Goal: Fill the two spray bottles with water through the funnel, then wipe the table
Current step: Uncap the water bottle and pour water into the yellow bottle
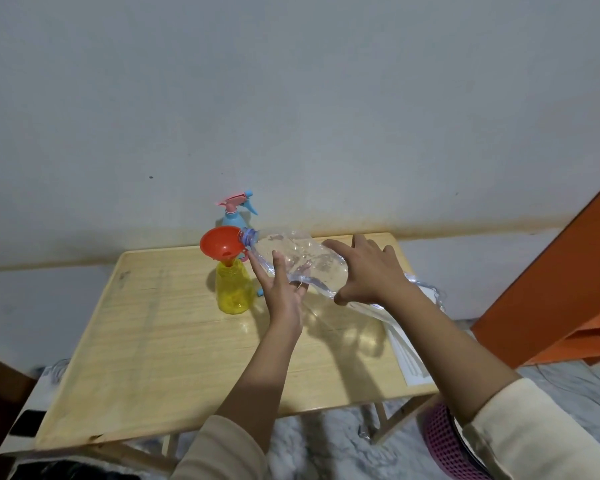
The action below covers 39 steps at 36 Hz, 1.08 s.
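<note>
Both hands' fingers (pixel 279 268) grip the tilted bottle (pixel 302 261), mouth over the funnel (pixel 222 242) beyond them, steadying the pour

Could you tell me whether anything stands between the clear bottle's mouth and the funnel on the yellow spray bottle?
Nothing visible does. The clear bottle, held tilted by the left hand and right hand, has its mouth at the rim of the red funnel, which sits in the yellow spray bottle.
</note>
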Motion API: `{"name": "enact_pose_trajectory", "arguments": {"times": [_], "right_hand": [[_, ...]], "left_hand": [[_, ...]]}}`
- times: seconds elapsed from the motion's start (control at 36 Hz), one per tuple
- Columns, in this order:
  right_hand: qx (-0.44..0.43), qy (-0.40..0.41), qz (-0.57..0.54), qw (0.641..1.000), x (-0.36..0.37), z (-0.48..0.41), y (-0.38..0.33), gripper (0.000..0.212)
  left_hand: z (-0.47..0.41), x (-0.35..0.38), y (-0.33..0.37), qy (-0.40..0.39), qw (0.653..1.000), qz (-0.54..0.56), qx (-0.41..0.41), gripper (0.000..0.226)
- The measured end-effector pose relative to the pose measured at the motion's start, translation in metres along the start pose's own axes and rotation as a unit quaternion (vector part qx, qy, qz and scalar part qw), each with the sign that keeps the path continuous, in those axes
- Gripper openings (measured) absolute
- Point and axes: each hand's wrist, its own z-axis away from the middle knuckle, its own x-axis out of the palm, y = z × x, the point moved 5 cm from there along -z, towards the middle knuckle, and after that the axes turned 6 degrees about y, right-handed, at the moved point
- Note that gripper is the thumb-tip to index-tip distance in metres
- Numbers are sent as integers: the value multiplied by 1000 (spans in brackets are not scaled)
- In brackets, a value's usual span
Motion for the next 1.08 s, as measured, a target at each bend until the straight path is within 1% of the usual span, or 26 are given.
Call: {"name": "enact_pose_trajectory", "arguments": {"times": [0.22,0.47,0.64,1.08], "right_hand": [[-7,-2,23,1000,-6,-4,-6,94],[-9,-6,42,999,-10,-5,-8,97],[-11,-7,51,999,-11,-3,-7,96],[-14,-3,56,998,-16,-3,-9,96]], "left_hand": [[-3,-2,2,7,999,30,-11,63],[-3,0,-1,1,1000,23,-14,62],[0,1,-2,-3,999,44,-24,61],[4,3,2,-9,998,51,-27,60]]}}
